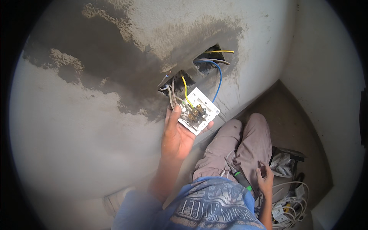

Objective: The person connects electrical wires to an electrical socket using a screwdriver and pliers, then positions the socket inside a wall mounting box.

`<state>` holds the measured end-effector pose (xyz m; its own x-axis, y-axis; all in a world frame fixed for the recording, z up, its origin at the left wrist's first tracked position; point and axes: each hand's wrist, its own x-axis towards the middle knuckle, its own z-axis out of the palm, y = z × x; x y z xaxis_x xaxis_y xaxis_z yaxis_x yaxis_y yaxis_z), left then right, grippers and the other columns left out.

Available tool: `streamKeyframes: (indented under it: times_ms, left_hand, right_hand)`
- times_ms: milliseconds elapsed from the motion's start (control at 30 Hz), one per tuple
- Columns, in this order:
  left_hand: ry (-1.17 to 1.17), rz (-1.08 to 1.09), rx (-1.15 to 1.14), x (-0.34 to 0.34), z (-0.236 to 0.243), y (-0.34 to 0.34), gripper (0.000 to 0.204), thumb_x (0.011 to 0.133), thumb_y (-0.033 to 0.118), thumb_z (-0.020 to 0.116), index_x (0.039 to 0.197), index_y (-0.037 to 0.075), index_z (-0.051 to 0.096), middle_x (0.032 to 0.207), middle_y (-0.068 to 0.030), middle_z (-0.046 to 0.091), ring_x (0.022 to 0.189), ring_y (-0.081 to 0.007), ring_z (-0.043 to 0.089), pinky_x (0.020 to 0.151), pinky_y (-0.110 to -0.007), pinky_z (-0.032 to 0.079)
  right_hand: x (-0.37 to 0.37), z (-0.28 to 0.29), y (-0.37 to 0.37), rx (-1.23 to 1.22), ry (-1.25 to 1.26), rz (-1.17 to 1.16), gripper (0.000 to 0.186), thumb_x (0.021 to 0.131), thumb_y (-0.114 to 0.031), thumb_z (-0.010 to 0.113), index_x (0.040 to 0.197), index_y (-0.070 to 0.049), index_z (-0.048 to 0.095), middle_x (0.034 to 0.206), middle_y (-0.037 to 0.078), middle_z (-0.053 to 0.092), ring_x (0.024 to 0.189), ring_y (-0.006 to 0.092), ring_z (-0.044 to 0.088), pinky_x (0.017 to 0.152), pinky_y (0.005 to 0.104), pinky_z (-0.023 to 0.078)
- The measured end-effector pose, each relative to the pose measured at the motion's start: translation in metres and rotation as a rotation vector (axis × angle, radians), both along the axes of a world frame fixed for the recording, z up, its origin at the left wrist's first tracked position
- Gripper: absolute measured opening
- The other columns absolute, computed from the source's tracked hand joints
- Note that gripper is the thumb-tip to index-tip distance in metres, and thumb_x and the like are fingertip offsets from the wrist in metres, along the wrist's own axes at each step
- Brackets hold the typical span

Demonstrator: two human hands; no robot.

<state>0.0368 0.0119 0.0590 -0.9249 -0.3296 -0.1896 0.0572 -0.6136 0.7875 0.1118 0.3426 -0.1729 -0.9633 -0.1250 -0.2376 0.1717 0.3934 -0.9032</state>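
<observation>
Our left hand grips the white faceplate | right hand curled (contents unclear) | tugging could loosen the yellow wire

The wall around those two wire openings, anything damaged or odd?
Yes: a ragged dark grey patch surrounds both openings and spreads left, unlike the pale wall elsewhere. The white electrical faceplate is off the wall, back exposed, in the left hand.

Smooth plastic plate (brassy metal terminals)
</observation>
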Motion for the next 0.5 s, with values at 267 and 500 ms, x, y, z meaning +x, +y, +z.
streamKeyframes:
  times_ms: [267, 500]
  left_hand:
    - [0.025, -0.135, 0.294, -0.011, -0.008, -0.035, 0.054, 0.104, 0.026, 0.057, 0.151, 0.005, 0.043, 0.158, -0.0172, 0.043, 0.145, -0.0365, 0.039, 0.121, -0.065, 0.025]
    - [0.006, -0.017, -0.04, -0.028, -0.005, -0.031, 0.058, 0.105, 0.009, 0.05, 0.157, -0.002, 0.028, 0.164, -0.023, 0.027, 0.151, -0.0414, 0.024, 0.125, -0.064, 0.018]
  right_hand:
    - [0.003, -0.021, 0.087, 0.144, 0.2, -0.429, 0.032, 0.097, -0.018, 0.069, 0.126, -0.003, 0.067, 0.088, 0.005, 0.067, 0.078, 0.0123, 0.059, 0.075, 0.0287, 0.05]
    - [0.128, -0.159, 0.186, 0.395, -0.071, -0.77, 0.019, 0.096, -0.021, 0.064, 0.094, -0.002, 0.066, 0.074, 0.009, 0.065, 0.068, 0.0189, 0.061, 0.066, 0.033, 0.049]
